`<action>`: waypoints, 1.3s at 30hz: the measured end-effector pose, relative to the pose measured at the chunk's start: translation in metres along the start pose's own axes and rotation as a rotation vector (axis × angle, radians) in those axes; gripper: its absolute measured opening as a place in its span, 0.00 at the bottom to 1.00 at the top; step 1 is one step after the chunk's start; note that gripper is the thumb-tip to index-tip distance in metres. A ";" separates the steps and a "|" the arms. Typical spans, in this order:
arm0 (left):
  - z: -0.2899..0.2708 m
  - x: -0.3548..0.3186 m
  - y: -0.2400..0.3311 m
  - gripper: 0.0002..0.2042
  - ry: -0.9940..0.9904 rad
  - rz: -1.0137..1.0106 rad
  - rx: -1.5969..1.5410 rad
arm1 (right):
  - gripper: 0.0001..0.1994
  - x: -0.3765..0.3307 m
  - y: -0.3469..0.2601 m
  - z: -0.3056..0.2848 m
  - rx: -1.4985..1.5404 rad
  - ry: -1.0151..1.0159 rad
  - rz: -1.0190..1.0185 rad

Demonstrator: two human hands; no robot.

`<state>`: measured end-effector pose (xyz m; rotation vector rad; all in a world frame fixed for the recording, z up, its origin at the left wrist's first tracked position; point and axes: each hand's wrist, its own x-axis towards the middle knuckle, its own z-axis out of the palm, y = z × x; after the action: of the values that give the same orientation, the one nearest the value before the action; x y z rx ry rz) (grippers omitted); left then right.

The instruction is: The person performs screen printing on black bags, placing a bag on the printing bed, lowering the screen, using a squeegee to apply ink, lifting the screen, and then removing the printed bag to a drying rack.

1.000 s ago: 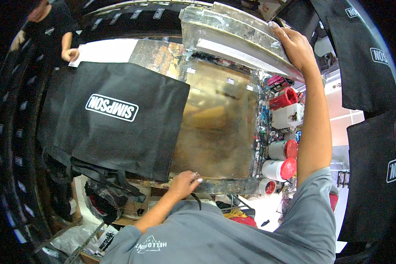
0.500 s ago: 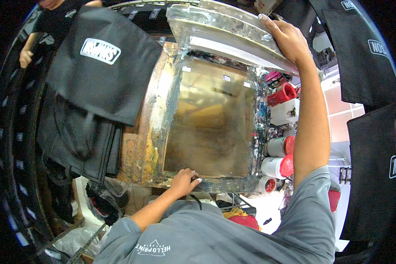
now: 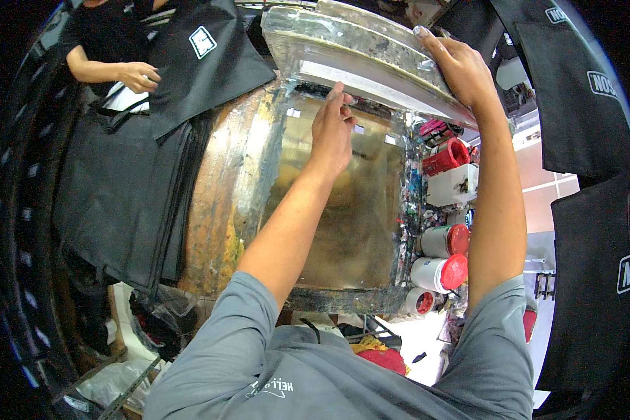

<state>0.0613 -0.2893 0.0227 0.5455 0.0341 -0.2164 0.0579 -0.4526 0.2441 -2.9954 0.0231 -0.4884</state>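
Note:
My right hand (image 3: 467, 73) grips the right end of a raised screen-printing frame (image 3: 371, 52), thumb lying along its upper edge. The frame stands tilted up at the far side of a paint-stained board (image 3: 213, 210). On this board lies a glossy, brownish printing plate (image 3: 343, 231) with small white tabs near its far edge. My left hand (image 3: 332, 133) is over the plate's far part, index finger stretched toward the raised frame and the other fingers loosely bent. Nothing shows in it; whether its fingertip touches the frame I cannot tell.
At far left, another person's hand (image 3: 138, 77) is beside a black fabric bag (image 3: 210, 77) with a white print. A stack of black bags (image 3: 112, 189) lies left of the board. White tubs with red lids (image 3: 437, 273) line its right side; printed black bags (image 3: 595, 231) hang far right.
My left hand has gone from the plate's near edge to its far part. The printed bag has moved from over the stack toward the far side. My right hand keeps its hold.

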 end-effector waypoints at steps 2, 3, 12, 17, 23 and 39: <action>0.007 0.001 0.002 0.21 0.050 -0.012 -0.033 | 0.41 -0.002 -0.003 0.000 0.004 -0.003 0.006; 0.007 0.003 0.001 0.21 0.060 -0.020 -0.040 | 0.40 -0.003 -0.004 -0.001 0.009 0.000 0.008; 0.010 0.021 -0.001 0.19 0.050 -0.013 -0.115 | 0.40 -0.003 0.001 0.006 0.023 0.060 -0.037; 0.010 0.022 -0.001 0.17 0.066 -0.023 -0.103 | 0.40 -0.003 0.003 0.005 0.011 0.050 0.000; -0.001 0.015 -0.002 0.15 0.130 -0.036 -0.076 | 0.40 -0.003 0.000 0.002 0.004 0.020 0.005; -0.269 -0.215 0.268 0.20 0.312 0.548 2.006 | 0.40 -0.008 0.020 0.007 0.111 -0.010 -0.023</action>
<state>-0.0845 0.1147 -0.0512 2.5369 -0.0471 0.4949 0.0523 -0.4718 0.2327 -2.8924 -0.0373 -0.4616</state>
